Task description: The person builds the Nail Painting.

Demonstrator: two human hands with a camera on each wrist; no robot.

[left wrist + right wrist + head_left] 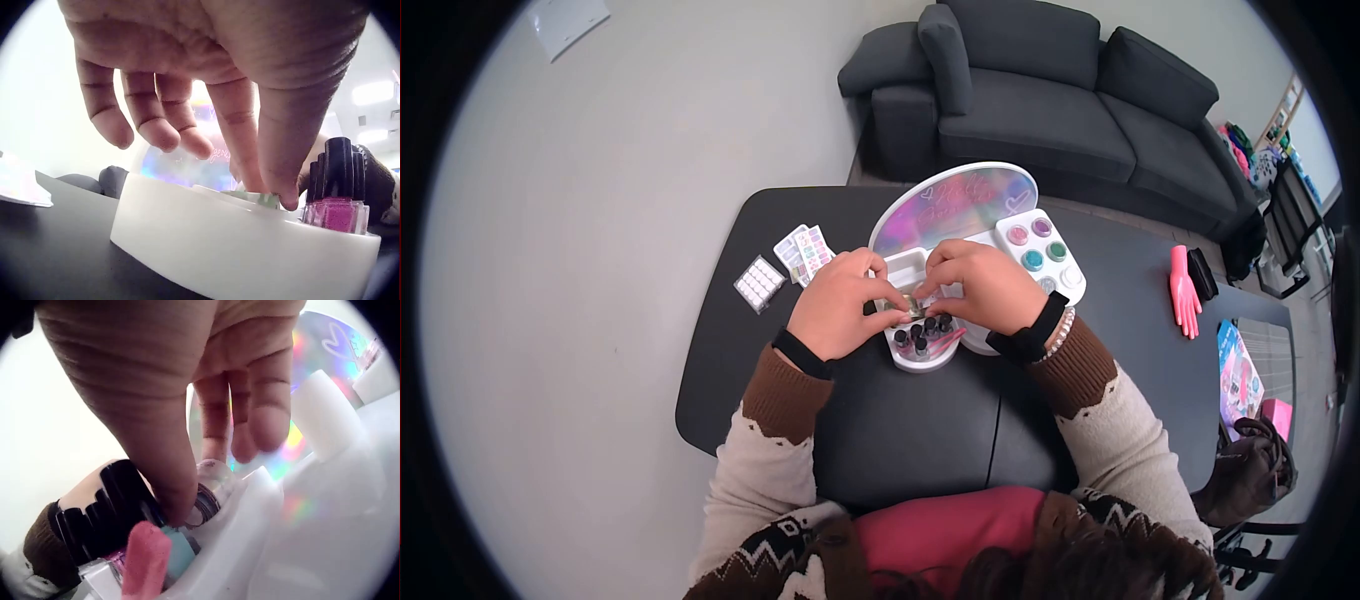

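Both hands meet over the front compartment of a white cosmetic case (915,367) on the black table. My left hand (835,305) pinches a small greenish piece (269,200) between thumb and index finger, just above the case's rim; its other fingers hang loosely. My right hand (990,285) holds a small clear round container (209,494) with thumb and finger, partly hidden by the thumb. Close below the hands stand several black-capped nail polish bottles (920,345), one bright pink (340,215). A pink stick (147,559) leans beside them. Behind rises the case's iridescent lid (955,205).
A white tray (1004,235) with several coloured pots sits at the case's right. Sticker sheets (815,250) and a clear box of white squares (759,284) lie left. Further right are a pink model hand (1184,295), a colourful box (1238,370) and a dark bag (1250,470).
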